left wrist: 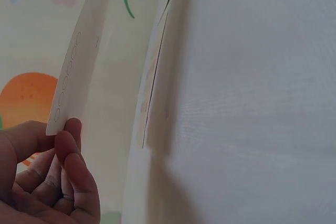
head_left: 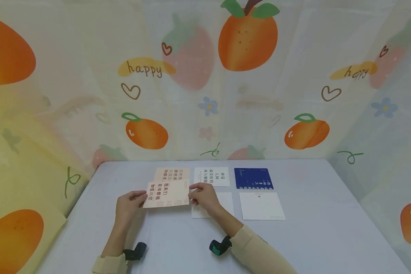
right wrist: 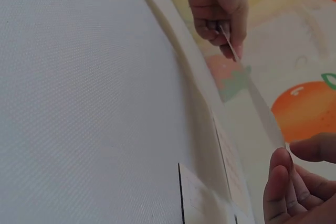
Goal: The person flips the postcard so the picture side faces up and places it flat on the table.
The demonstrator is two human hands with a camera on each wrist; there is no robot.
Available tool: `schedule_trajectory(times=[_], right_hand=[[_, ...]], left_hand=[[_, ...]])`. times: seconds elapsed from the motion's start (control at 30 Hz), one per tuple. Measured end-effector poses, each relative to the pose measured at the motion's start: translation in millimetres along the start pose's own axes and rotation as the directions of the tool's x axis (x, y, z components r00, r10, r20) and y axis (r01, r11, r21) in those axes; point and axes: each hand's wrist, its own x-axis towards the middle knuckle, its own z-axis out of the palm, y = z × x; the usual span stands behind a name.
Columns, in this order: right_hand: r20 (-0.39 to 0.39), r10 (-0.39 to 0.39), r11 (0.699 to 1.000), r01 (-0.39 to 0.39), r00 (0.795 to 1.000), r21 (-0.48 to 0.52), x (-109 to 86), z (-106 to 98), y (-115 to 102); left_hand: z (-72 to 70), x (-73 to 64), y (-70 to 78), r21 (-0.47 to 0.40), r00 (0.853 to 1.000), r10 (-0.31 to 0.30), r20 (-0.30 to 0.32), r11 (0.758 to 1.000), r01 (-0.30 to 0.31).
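A pale pink postcard point(head_left: 168, 194) with dark printed characters is held above the table between both hands. My left hand point(head_left: 127, 207) pinches its left edge between thumb and fingers. At the opposite edge, my right hand point(head_left: 205, 198) grips it the same way. The postcard's back point(left wrist: 81, 72) carries a row of small ovals in the left wrist view. Behind it, a peach card point(head_left: 172, 173) lies on the table, partly covered from the head view. A white card point(head_left: 224, 203) lies under the right hand and wrist, which hide part of it.
The white-covered table point(head_left: 315, 236) also bears a white card with dark characters point(head_left: 212, 175), a dark blue card point(head_left: 253, 178) and a white card with small print point(head_left: 262, 207). A fruit-printed cloth point(head_left: 191, 125) hangs behind and at both sides.
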Motion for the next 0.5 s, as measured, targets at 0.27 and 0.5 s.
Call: schedule_trajectory(times=[0.27,0.5], right_hand=[[0.024,0.012,0.998,-0.011,1.000,-0.066,-2.0,0.5,-1.5],[0.048,0.049,0.995,-0.045,0.998,-0.093,-3.0,0.9,-1.1]], left_hand=[[-5.5,1.1,-3.2,0.018,0.998,-0.017,0.053,1.000,0.016],[-8.8,3.7,-8.3,0.011,0.987,-0.054,0.149,0.999,0.053]])
